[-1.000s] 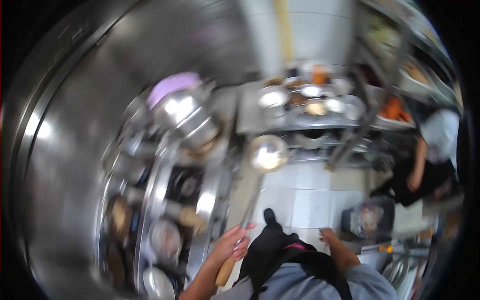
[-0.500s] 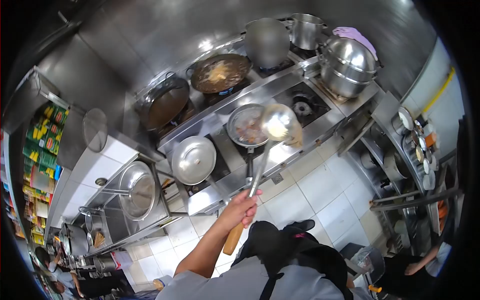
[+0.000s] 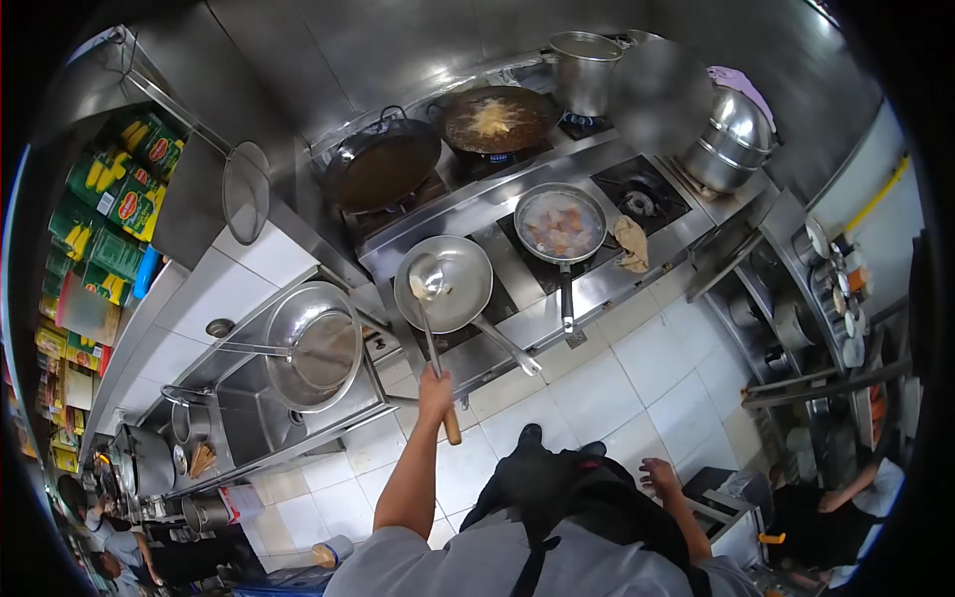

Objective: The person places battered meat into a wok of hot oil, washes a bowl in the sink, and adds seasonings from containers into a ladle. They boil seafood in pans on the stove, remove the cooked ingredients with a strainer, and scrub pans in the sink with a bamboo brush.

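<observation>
My left hand point(image 3: 435, 396) is wrapped round the handle of a long ladle point(image 3: 429, 278), near its wooden grip. The ladle's bowl rests in, or hangs just over, a wide metal pan point(image 3: 466, 306) on the stove, with small bits beside it. Away from the stove, my right hand point(image 3: 659, 478) is at my right side, its fingers apart and holding nothing. To the right of the wide pan, a smaller frying pan point(image 3: 560, 221) holds pieces of food in pale liquid. A tan cloth point(image 3: 631, 244) lies beside it.
Behind are a wok of bubbling oil point(image 3: 497, 119), a dark wok point(image 3: 383, 169) and a tall pot point(image 3: 584, 75). A steamer point(image 3: 731, 141) stands at the right end. At left are a sink point(image 3: 249, 423) and a large bowl with a strainer point(image 3: 313, 346). People are at both lower edges.
The view has swung round to the stove. My left hand has moved the ladle from above the floor, past the frying pan, to the wide pan. My right hand has come back into view.
</observation>
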Demonstrator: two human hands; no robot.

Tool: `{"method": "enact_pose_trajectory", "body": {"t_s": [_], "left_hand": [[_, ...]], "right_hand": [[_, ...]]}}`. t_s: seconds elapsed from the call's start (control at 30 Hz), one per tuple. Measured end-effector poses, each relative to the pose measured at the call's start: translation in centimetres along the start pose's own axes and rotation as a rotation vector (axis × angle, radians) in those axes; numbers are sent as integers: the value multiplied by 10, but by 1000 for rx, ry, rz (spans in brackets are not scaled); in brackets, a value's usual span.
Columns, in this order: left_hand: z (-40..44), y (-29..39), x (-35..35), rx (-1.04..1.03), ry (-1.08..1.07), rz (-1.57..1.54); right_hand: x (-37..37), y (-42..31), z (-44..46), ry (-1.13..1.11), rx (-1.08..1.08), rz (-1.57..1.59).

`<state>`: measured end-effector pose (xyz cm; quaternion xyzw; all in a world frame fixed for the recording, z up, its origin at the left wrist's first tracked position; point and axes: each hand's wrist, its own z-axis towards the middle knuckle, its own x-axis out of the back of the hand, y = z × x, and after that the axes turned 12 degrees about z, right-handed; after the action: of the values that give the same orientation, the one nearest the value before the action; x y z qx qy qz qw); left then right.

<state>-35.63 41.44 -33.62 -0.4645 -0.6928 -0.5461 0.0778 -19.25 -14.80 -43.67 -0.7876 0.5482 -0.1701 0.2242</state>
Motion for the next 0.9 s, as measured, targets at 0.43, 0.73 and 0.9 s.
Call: {"method": "enact_pose_trajectory", "body": {"t_s": [0.43, 0.73, 0.9], "left_hand": [[-2, 5, 59, 159, -470, -342], [-9, -4, 49, 110, -366, -110], [6, -20, 60, 100, -400, -62]], "right_hand": [[41, 107, -21, 158, -118, 158], [19, 163, -17, 170, -124, 308], [9, 191, -12, 242, -75, 354]]}}
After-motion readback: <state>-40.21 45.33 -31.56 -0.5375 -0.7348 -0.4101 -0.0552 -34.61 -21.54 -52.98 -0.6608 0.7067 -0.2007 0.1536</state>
